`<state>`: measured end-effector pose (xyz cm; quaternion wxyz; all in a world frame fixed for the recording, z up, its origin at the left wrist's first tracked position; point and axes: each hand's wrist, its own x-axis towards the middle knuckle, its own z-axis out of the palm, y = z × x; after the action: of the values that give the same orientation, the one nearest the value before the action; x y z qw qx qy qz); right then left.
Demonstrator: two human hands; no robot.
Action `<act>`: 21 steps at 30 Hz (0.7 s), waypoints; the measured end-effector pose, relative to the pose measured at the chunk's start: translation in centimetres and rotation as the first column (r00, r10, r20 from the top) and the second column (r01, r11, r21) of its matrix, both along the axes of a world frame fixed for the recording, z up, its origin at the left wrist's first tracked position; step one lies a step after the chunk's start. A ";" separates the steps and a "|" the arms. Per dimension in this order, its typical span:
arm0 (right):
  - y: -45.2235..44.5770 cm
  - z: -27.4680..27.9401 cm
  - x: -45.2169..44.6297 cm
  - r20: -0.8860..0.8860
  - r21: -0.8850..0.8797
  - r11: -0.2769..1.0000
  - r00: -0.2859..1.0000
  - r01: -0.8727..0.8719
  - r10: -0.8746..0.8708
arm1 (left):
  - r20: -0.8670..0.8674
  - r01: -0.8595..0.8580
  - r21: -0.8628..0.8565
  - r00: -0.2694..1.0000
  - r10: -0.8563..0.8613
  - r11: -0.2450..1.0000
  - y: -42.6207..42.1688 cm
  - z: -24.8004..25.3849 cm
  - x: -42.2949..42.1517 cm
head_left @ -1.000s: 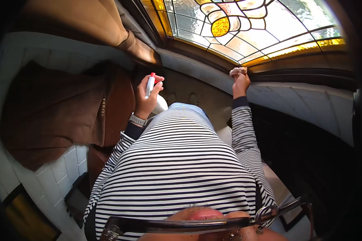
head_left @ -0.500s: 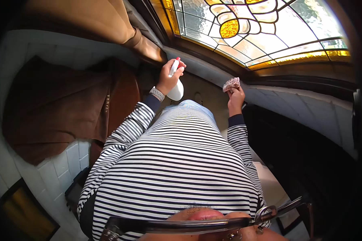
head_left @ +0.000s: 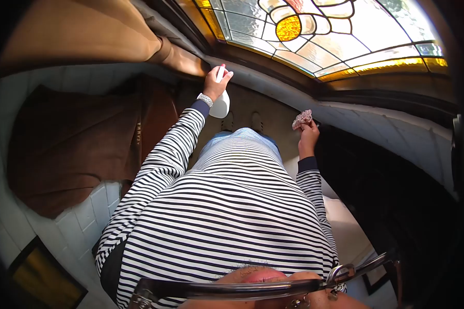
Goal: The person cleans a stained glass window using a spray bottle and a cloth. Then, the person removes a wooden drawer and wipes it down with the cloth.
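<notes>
My left hand [head_left: 214, 85] is wrapped round the neck of a white spray bottle [head_left: 220, 106] with a red tip, held near the sill below the window. The bottle's body hangs under my fingers. My right hand [head_left: 309, 136] pinches a crumpled pinkish cloth [head_left: 302, 119] between thumb and fingers, just below the sill and apart from the glass. Above both hands is a stained glass window [head_left: 340, 46] with yellow border panes and dark lead lines.
A tan curtain [head_left: 87, 36] hangs at the upper left, gathered near the sill. Brown fabric [head_left: 72, 154] with lettering lies over a reddish-brown chair back [head_left: 157, 121] at the left. A dark-framed picture [head_left: 49, 273] is at the lower left. Dark furniture [head_left: 386, 206] stands at the right.
My left hand with the bottle has moved forward towards the sill. My right hand has drawn the cloth away from the window's lower frame and back towards me.
</notes>
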<state>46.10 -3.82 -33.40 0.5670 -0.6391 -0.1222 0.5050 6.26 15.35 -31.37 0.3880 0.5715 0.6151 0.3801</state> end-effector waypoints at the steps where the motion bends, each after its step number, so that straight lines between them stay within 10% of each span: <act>1: -0.3 -0.1 0.4 0.003 -0.003 1.000 1.000 -0.003 0.003 | -0.005 0.017 0.014 1.000 -0.017 1.000 -0.1 0.2 0.9; 13: -4.2 0.8 1.4 -0.011 -0.029 0.993 0.994 0.112 -0.113 | 0.047 0.375 -0.076 0.927 -0.373 0.924 -2.5 1.5 14.8; 21: -6.2 2.1 1.4 0.023 -0.057 0.986 0.987 0.157 -0.156 | -0.068 0.114 -0.211 0.989 -0.131 0.971 -2.8 -1.4 15.6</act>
<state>47.53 -10.00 -31.33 0.5850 -0.6676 -0.0619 0.4563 21.86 12.56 -32.73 0.4425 0.5801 0.6300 0.2661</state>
